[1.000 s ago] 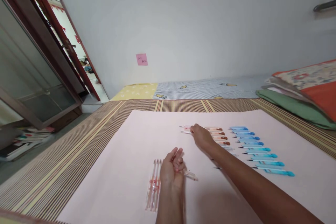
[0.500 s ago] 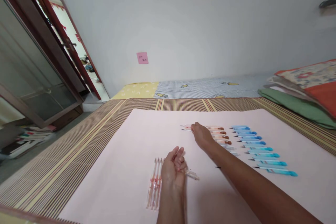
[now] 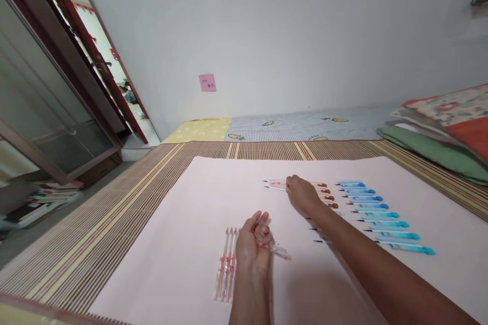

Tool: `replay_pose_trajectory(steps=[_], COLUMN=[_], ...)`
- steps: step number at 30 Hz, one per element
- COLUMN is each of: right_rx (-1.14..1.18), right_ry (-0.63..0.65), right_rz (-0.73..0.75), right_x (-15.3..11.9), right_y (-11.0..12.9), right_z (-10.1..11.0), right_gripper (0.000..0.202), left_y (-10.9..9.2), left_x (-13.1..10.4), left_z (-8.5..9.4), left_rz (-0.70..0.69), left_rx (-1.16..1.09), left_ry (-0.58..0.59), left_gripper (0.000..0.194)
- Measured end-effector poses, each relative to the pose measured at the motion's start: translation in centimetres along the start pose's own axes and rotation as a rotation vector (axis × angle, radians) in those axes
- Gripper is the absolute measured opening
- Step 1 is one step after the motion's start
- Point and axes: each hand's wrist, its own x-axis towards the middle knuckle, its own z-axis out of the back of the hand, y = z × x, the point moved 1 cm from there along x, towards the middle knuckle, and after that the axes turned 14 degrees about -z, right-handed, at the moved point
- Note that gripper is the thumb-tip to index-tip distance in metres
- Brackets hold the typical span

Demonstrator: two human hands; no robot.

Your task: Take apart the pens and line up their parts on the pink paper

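Note:
Over the row of brown-ended pens (image 3: 330, 198), my right hand (image 3: 302, 194) is closed, its fingertips at the upper pens; what it pinches, if anything, is hidden. My left hand (image 3: 254, 244) is palm up with curled fingers, wrapped on a clear pen (image 3: 281, 251) whose end sticks out to the right. Several clear pens with reddish marks (image 3: 225, 266) lie side by side just left of that hand. Several blue and teal pens (image 3: 385, 216) form a column at the right, beyond my right forearm. Dark tips of more pens show beside the forearm.
A large pale pink sheet (image 3: 171, 244) lies on a striped mat (image 3: 114, 218). Folded cloths (image 3: 430, 147) are stacked at the right. A pink note (image 3: 207, 83) is on the wall behind. A glass door and a pile of books (image 3: 41, 203) are at the left.
My right hand has moved a little to the right along the upper brown-ended pens. My left hand has stayed nearly still with its pen. The view has shifted slightly.

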Motion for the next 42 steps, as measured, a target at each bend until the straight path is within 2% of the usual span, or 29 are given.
replay_pose_trajectory(steps=[4, 9, 27, 42], right_rx=[-0.041, -0.052, -0.074, -0.035], right_ry=[0.031, 0.051, -0.004, 0.052], right_rz=[0.002, 0.008, -0.024, 0.003], right_x=[0.0, -0.2, 0.4, 0.6], right_y=[-0.6, -0.3, 0.1, -0.3], right_z=[0.0, -0.1, -1.0, -0.3], right_gripper=[0.023, 0.025, 0.023, 0.028], left_y=[0.1, 0.0, 0.1, 0.2], left_x=[-0.1, 0.0, -0.1, -0.2], left_z=[0.0, 0.0, -0.1, 0.0], left_rz=[0.014, 0.005, 0.014, 0.024], left_rx=[0.001, -0.007, 0.005, -0.002], left_ry=[0.003, -0.001, 0.004, 0.008], left_gripper=[0.010, 0.010, 0.009, 0.009])
